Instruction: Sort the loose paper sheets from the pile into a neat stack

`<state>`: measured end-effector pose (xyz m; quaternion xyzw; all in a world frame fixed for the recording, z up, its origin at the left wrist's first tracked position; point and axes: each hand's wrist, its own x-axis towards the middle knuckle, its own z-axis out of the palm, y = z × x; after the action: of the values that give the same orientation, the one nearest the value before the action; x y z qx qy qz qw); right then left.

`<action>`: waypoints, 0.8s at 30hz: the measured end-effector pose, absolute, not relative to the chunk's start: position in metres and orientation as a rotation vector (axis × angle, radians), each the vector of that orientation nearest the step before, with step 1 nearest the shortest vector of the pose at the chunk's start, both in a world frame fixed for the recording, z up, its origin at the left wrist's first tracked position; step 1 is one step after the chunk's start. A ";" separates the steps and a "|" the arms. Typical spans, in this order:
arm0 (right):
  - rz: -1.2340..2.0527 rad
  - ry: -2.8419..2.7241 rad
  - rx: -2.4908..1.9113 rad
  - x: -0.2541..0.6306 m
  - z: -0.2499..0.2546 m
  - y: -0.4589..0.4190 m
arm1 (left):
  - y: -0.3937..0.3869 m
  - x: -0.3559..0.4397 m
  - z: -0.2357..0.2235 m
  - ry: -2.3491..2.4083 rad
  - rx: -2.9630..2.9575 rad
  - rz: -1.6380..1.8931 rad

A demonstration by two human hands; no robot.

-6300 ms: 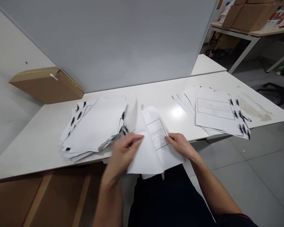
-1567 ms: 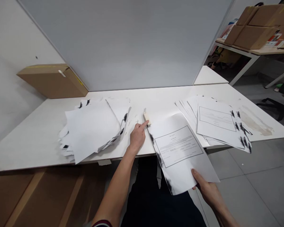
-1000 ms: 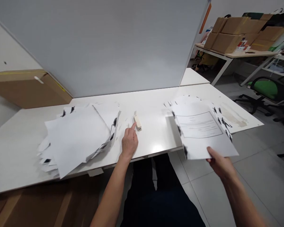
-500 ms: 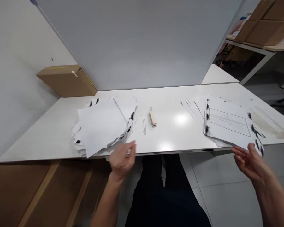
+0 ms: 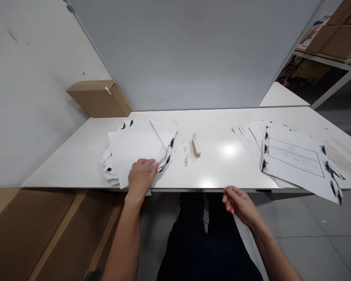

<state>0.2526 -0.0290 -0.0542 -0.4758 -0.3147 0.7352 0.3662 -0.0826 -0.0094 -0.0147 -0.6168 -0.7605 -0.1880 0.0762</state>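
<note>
My left hand [image 5: 140, 176] rests on the near edge of a loose pile of white sheets [image 5: 136, 146] on the left of the white table [image 5: 216, 164]; its fingers curl on the top sheet's corner. My right hand [image 5: 240, 203] hovers just below the table's front edge, fingers loosely apart, holding nothing. A small beige stapler [image 5: 196, 146] lies between the two piles. On the right lies a fanned stack of printed sheets [image 5: 294, 158] with a framed text box on top.
A grey partition board [image 5: 193, 50] stands behind the table. A cardboard box [image 5: 99, 98] sits at the back left. Brown cardboard [image 5: 32, 230] leans below the table on the left. A second table with boxes [image 5: 342, 31] is at the far right.
My right hand has laid the printed set on the right stack and come back towards the middle. My left hand has left the stapler and moved onto the left pile.
</note>
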 end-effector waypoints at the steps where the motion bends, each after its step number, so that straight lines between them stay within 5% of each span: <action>1: 1.920 -0.870 -1.198 0.245 -0.053 -0.029 | -0.008 -0.083 -0.015 -2.299 -1.848 -0.593; 9: 2.001 -1.122 -1.130 0.214 -0.038 -0.021 | -0.013 -0.064 0.003 -1.953 -1.873 -1.094; 18: 1.810 -0.961 -1.218 0.227 -0.025 0.015 | -0.046 0.044 -0.006 -1.227 -2.550 -1.027; 24: 1.452 -1.100 -1.702 0.284 -0.037 0.012 | -0.049 -0.037 0.005 -1.705 -2.016 -1.341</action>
<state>0.2844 0.0124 -0.0373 -0.6471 -0.4181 0.5522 0.3187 -0.0375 -0.0491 0.0053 -0.6780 -0.5735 -0.4509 0.0901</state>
